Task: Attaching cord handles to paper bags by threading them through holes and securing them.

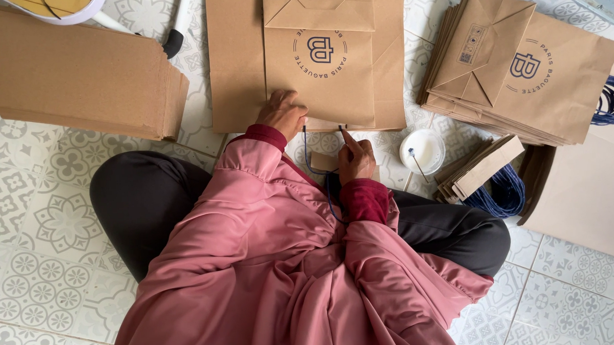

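Paper bag [320,63] lies flat on floor before us; left hand [282,113] presses its edge, right hand [355,160] pinches blue cord handle [315,167]. Risk: cord slipping free if pinch loosens.

Bag stack [521,70] lies right of the flat bag [317,63] (cup [422,150] between).

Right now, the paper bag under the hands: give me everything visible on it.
The bag is flat, folded brown kraft paper with a dark round printed emblem and its folded bottom flap at the far end. It lies on the patterned tile floor, open edge toward the person. The left hand presses its near edge; the right hand pinches a dark blue cord looped at that edge.
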